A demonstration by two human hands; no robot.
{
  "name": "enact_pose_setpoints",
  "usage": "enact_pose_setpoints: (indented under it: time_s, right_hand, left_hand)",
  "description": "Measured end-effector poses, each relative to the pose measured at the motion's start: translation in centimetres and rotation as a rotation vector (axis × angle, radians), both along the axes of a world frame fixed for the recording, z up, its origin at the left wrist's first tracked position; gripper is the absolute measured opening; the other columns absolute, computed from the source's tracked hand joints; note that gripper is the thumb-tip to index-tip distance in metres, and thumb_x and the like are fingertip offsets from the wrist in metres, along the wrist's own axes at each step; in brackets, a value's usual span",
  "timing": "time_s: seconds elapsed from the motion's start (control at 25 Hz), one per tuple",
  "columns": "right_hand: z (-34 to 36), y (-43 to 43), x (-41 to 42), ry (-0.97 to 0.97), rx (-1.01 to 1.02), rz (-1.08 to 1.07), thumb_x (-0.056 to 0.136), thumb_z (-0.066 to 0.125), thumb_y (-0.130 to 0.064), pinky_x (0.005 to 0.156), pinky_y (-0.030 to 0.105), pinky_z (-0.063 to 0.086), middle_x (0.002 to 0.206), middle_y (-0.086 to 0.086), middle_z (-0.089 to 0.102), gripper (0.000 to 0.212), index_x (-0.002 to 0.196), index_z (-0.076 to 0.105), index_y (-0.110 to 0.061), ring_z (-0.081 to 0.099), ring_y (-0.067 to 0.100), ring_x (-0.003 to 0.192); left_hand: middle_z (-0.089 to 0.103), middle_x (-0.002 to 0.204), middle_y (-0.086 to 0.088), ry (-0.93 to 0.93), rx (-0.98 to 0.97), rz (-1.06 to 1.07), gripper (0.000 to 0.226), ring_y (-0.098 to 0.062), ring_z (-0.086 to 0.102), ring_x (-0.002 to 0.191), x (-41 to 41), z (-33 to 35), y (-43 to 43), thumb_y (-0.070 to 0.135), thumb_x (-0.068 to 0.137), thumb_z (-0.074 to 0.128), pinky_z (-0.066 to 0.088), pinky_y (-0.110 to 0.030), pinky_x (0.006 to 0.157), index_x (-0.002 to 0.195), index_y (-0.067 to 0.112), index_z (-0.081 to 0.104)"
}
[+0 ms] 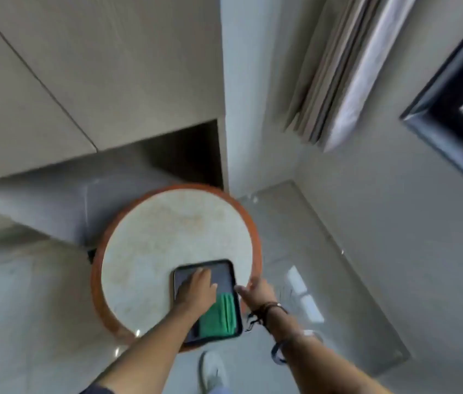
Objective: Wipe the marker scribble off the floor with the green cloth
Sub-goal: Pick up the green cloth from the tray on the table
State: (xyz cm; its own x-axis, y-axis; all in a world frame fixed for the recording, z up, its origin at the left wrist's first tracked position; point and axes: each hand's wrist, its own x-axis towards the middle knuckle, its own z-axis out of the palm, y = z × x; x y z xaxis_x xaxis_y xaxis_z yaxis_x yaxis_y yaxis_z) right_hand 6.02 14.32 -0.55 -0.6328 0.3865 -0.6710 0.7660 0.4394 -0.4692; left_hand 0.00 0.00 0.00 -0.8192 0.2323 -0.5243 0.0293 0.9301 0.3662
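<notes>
A folded green cloth lies in the near end of a dark rectangular tray on a round table. My left hand rests flat in the tray, fingers spread, just left of and beyond the cloth, holding nothing. At the tray's right rim sits my right hand, fingers apart and touching or nearly touching the rim. A faint dark scribble shows on the glossy floor to the right of the table, partly blurred.
The round table has a pale stone top and an orange-brown rim. Grey cabinets stand behind it, a curtain and dark window frame to the right. My white shoe is on the grey tiled floor below the tray.
</notes>
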Motion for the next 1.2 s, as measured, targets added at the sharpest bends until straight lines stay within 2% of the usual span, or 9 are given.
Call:
enact_pose_setpoints:
  time_s: [0.16, 0.32, 0.44, 0.6, 0.76, 0.88, 0.96, 1.08, 1.2]
  right_hand:
    - [-10.7, -7.2, 1.2, -0.115, -0.145, -0.137, 0.079, 0.069, -0.031, 0.083, 0.031, 0.049, 0.116, 0.017, 0.064, 0.043, 0.11, 0.06, -0.003, 0.062, 0.032, 0.105]
    - [-15.2, -9.3, 0.6, -0.117, 0.094, -0.151, 0.079, 0.065, -0.032, 0.089, 0.041, 0.049, 0.117, 0.014, 0.053, 0.035, 0.101, 0.057, -0.006, 0.056, 0.035, 0.107]
    - [-16.2, -9.4, 0.3, -0.159, 0.083, -0.266, 0.079, 0.066, -0.027, 0.084, 0.039, 0.05, 0.112, 0.015, 0.06, 0.032, 0.101, 0.057, -0.006, 0.058, 0.035, 0.106]
    - [-15.6, -7.1, 0.3, -0.212, -0.312, -0.458, 0.075, 0.067, -0.012, 0.077, 0.037, 0.056, 0.093, 0.016, 0.071, 0.027, 0.099, 0.067, 0.0, 0.069, 0.031, 0.085]
    - [-11.5, -3.0, 1.9, 0.057, -0.591, -0.614, 0.068, 0.077, -0.003, 0.067, 0.03, 0.055, 0.083, 0.011, 0.067, 0.019, 0.081, 0.064, -0.009, 0.065, 0.024, 0.075]
    - [-9.1, 3.2, 4.6, 0.114, -0.883, -0.602, 0.063, 0.08, -0.014, 0.083, 0.033, 0.05, 0.116, 0.015, 0.066, 0.06, 0.116, 0.055, -0.005, 0.065, 0.023, 0.1]
    - [-8.6, 8.0, 6.7, 0.052, -1.042, -0.524, 0.068, 0.076, -0.019, 0.102, 0.043, 0.046, 0.128, 0.016, 0.063, 0.067, 0.128, 0.053, -0.004, 0.061, 0.03, 0.117]
    - [-10.7, 14.9, 10.6, 0.024, -1.047, -0.528, 0.075, 0.072, -0.016, 0.106, 0.051, 0.044, 0.128, 0.024, 0.062, 0.052, 0.122, 0.06, 0.002, 0.059, 0.039, 0.119]
    - [-15.5, 19.6, 14.5, 0.009, -0.991, -0.612, 0.076, 0.071, -0.009, 0.106, 0.054, 0.042, 0.126, 0.028, 0.061, 0.049, 0.121, 0.059, 0.007, 0.058, 0.043, 0.117]
  left_hand:
    - [0.065, 0.114, -0.017, -0.136, -0.057, 0.384, 0.03, -0.035, 0.063, 0.104, 1.4, -11.2, -3.2, 0.026, 0.087, 0.064, 0.053, -0.039, 0.084, 0.106, 0.003, 0.06]
    - [0.07, 0.109, -0.016, -0.259, 0.093, 0.624, 0.032, -0.029, 0.066, 0.092, 2.5, -16.4, -3.9, 0.024, 0.082, 0.073, 0.047, -0.029, 0.072, 0.105, 0.003, 0.063]
    - [0.075, 0.096, -0.019, -0.371, 0.263, 0.754, 0.023, -0.026, 0.068, 0.08, 2.7, -17.7, -4.3, 0.019, 0.078, 0.077, 0.056, -0.038, 0.074, 0.089, 0.001, 0.07]
    - [0.073, 0.084, -0.013, -0.381, 0.347, 0.775, 0.013, -0.024, 0.066, 0.072, 3.5, -14.8, -3.5, 0.018, 0.071, 0.077, 0.055, -0.038, 0.069, 0.079, 0.014, 0.067]
    - [0.071, 0.089, -0.015, -0.447, 0.583, 0.887, 0.022, -0.027, 0.066, 0.078, 3.6, -9.3, -1.0, 0.014, 0.067, 0.073, 0.057, -0.044, 0.077, 0.087, 0.015, 0.063]
    - [0.068, 0.099, -0.021, -0.637, 0.78, 0.841, 0.043, -0.033, 0.066, 0.09, 4.2, -6.0, 2.9, 0.01, 0.063, 0.069, 0.054, -0.055, 0.088, 0.105, 0.006, 0.062]
    - [0.068, 0.107, -0.024, -0.751, 0.833, 0.758, 0.051, -0.035, 0.065, 0.099, 5.2, -5.5, 6.5, 0.007, 0.065, 0.068, 0.051, -0.056, 0.093, 0.115, 0.002, 0.061]
    - [0.07, 0.104, -0.018, -0.754, 0.755, 0.677, 0.045, -0.031, 0.067, 0.097, 8.1, -7.9, 12.4, 0.005, 0.069, 0.074, 0.054, -0.051, 0.092, 0.112, 0.003, 0.061]
    - [0.073, 0.09, -0.011, -0.742, 0.637, 0.644, 0.024, -0.022, 0.071, 0.079, 11.8, -13.6, 17.1, 0.004, 0.079, 0.075, 0.06, -0.035, 0.067, 0.099, 0.005, 0.061]
